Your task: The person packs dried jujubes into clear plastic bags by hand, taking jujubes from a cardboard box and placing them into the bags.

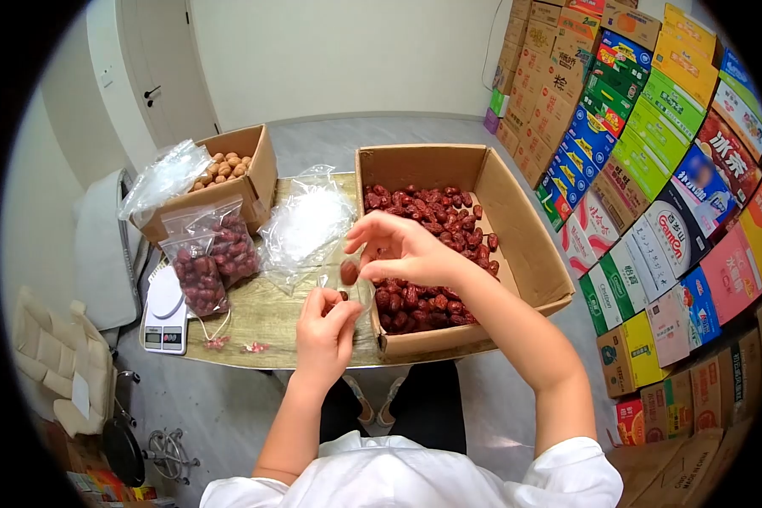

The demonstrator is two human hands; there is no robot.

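My left hand (324,328) is closed in a pinch on the edge of a clear plastic bag (361,296), near the table's front. Above it, my right hand (406,252) has its thumb and fingers apart. A red date (349,272) is just below those fingertips, beside the thumb; whether it touches the thumb is hard to tell. Another dark date (343,295) shows partly behind my left fingers. Under my right forearm stands an open cardboard box (516,254) holding many red dates (423,212).
Two filled bags of dates (196,275) stand by a white kitchen scale (164,311). Behind them is a box of walnuts (224,167) with plastic bags on its rim. More clear bags (311,212) lie mid-table. Stacked cartons (643,212) line the right; a chair (63,356) is left.
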